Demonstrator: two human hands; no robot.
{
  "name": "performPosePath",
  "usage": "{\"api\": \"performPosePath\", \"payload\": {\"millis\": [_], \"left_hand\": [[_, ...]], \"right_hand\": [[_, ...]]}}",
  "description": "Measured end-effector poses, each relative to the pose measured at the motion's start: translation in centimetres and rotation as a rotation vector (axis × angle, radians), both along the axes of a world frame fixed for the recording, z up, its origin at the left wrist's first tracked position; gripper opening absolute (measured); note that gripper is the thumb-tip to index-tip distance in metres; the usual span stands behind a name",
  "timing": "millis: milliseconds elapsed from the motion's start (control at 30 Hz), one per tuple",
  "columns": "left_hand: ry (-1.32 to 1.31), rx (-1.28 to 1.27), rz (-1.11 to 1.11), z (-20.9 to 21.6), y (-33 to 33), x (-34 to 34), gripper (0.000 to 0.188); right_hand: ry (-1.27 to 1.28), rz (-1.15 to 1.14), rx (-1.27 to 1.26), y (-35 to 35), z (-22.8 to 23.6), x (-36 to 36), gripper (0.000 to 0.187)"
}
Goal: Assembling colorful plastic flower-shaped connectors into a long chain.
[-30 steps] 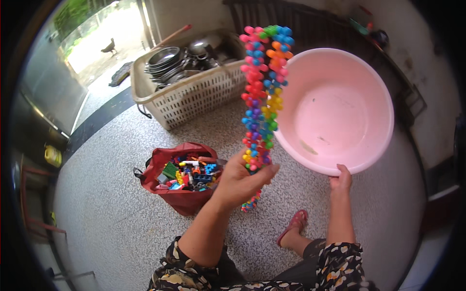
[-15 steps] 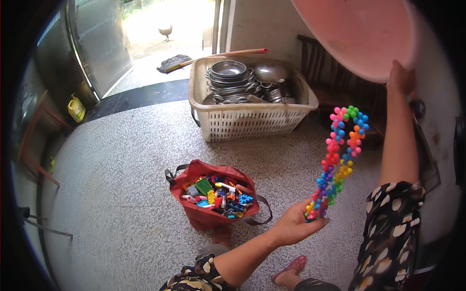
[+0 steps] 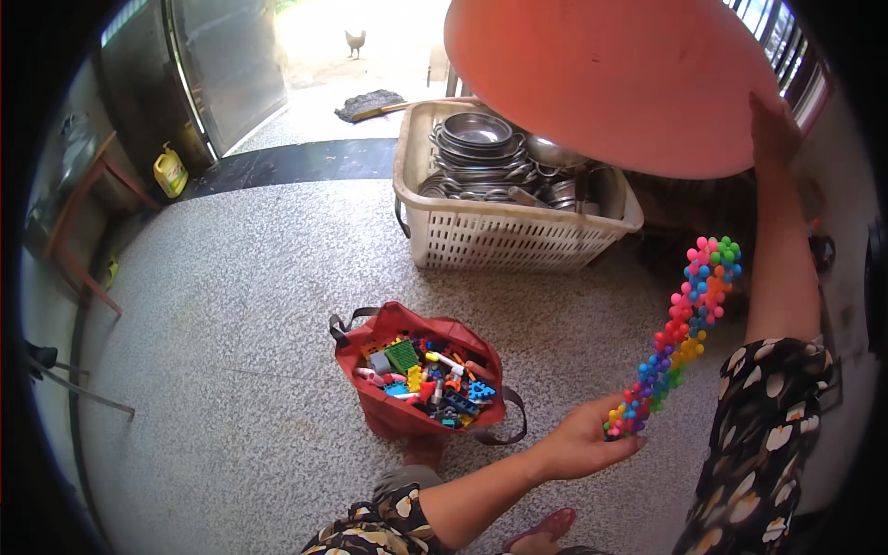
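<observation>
Held by its lower end in my left hand (image 3: pixel 592 442) is a loop of colourful linked ball-shaped plastic pieces (image 3: pixel 689 324). It stands up from between thumb and fingers, leaning right. My right hand (image 3: pixel 773 134) is raised at the upper right and grips the rim of a large round pink basin (image 3: pixel 601 83), whose top runs out of view. Left of my left hand, a red fabric bag (image 3: pixel 398 416) with black handles sits on the floor. Building blocks and other small plastic toys (image 3: pixel 430 375) fill it to the top.
Beyond the bag stands a white slotted plastic basket (image 3: pixel 518 236) with stacked metal bowls and pans (image 3: pixel 476 139). A broom (image 3: pixel 370 106) lies by the open doorway. A yellow jug (image 3: pixel 170 173) is near the left wall, beside a wooden stool (image 3: pixel 83 213). A bird (image 3: pixel 355 43) stands outside.
The pink basin has swung left and now partly covers the basket and pans. The ball-piece loop has turned narrower and shifted right and slightly down with my left hand. The view has shifted left.
</observation>
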State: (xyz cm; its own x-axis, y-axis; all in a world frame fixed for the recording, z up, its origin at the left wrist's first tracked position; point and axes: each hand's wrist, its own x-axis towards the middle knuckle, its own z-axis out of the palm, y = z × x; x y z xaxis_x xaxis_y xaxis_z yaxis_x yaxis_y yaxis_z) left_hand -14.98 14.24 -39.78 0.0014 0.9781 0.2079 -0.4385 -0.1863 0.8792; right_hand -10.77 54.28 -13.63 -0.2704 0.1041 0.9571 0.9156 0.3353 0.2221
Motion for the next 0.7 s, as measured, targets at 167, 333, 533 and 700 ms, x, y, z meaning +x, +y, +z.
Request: {"api": "performPosePath", "payload": {"millis": [167, 333, 533, 700], "left_hand": [[0.047, 0.052, -0.024, 0.3, 0.0, 0.4, 0.031], [0.050, 0.036, 0.001, 0.3, -1.5, 0.6, 0.033], [0.045, 0.017, -0.010, 1.1, -2.6, 1.2, 0.031], [-0.083, -0.088, 0.019, 1.2, -2.6, 0.3, 0.026]], "right_hand": [[0.011, -0.010, -0.060, 4.5, -2.9, 7.7, 0.041], [0.470, 0.012, -0.425, -4.5, -10.0, 14.2, 0.046], [1.320, 0.559, -0.912, -11.0, -25.7, 31.0, 0.046], [1.995, 0.390, -1.067, -25.1, -41.4, 31.9, 0.056]]}}
